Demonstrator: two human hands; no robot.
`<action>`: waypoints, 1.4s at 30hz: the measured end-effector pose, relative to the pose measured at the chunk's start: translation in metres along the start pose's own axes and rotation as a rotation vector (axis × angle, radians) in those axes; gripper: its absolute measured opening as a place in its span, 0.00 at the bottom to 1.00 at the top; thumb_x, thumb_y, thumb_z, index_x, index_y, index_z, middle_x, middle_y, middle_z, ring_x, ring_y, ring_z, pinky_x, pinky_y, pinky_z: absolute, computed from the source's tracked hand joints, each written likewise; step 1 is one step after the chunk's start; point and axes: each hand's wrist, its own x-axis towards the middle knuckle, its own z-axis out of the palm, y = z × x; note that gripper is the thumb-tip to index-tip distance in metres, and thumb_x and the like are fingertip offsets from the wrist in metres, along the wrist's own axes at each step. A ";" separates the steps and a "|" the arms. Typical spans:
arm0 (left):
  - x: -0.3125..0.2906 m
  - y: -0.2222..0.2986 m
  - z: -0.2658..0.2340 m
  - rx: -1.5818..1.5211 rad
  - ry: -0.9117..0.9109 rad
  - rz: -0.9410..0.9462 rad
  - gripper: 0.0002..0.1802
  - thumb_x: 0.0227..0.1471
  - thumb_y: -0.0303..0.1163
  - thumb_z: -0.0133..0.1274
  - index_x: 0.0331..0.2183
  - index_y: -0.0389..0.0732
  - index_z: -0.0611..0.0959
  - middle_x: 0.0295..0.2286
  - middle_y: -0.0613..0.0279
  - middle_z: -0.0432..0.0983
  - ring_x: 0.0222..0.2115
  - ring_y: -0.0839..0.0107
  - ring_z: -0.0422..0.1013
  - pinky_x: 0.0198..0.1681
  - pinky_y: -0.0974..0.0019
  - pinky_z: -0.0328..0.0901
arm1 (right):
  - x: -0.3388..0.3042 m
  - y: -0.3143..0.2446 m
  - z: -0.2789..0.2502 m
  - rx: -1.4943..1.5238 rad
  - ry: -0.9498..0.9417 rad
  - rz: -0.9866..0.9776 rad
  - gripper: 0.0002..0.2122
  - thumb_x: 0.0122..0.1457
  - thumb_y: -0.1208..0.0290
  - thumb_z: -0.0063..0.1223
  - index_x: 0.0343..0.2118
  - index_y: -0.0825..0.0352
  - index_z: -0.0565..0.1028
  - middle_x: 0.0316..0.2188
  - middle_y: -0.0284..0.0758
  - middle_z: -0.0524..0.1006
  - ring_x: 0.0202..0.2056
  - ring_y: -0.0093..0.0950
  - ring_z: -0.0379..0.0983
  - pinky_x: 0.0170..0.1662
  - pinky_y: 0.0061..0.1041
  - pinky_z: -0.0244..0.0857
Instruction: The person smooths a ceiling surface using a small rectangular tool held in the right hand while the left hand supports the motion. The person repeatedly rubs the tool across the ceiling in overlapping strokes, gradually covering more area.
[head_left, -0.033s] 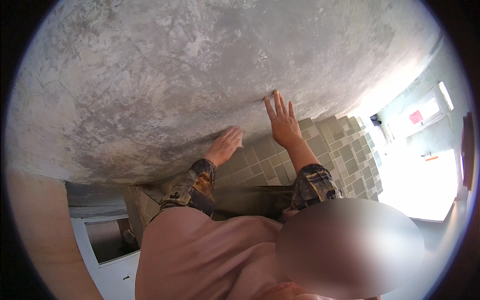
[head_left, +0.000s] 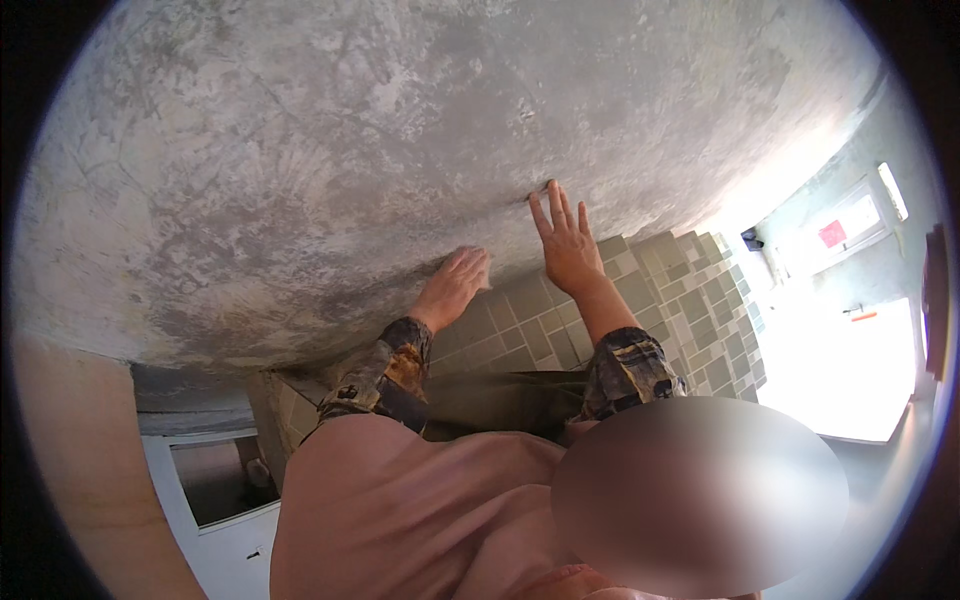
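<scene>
A rough grey plastered wall (head_left: 330,150) with pale blotches fills the upper part of the view. My left hand (head_left: 452,286) is at its lower part, fingers close together and slightly smeared by motion. A thin pale edge (head_left: 486,270) shows beside those fingertips; I cannot make out what it is. To the right and a little higher, my right hand (head_left: 568,240) has its fingers spread, the fingertips against the wall. Nothing shows in it. Both forearms wear dark patterned sleeves.
Tiles in green-grey and pale tones (head_left: 690,320) cover the floor below the wall. A white door with a dark glass pane (head_left: 225,480) stands at lower left. Bright light comes from the right, near a small window (head_left: 845,228) with a red patch.
My left hand has shifted very slightly up and to the right along the wall. The right hand stays in place.
</scene>
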 end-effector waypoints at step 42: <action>-0.062 -0.026 -0.023 0.207 0.015 -0.045 0.24 0.61 0.30 0.40 0.57 0.36 0.70 0.62 0.59 0.58 0.64 0.69 0.50 0.70 0.59 0.43 | 0.006 -0.081 -0.014 -0.136 0.149 -0.219 0.38 0.55 0.80 0.44 0.69 0.53 0.48 0.70 0.34 0.43 0.70 0.33 0.39 0.70 0.49 0.37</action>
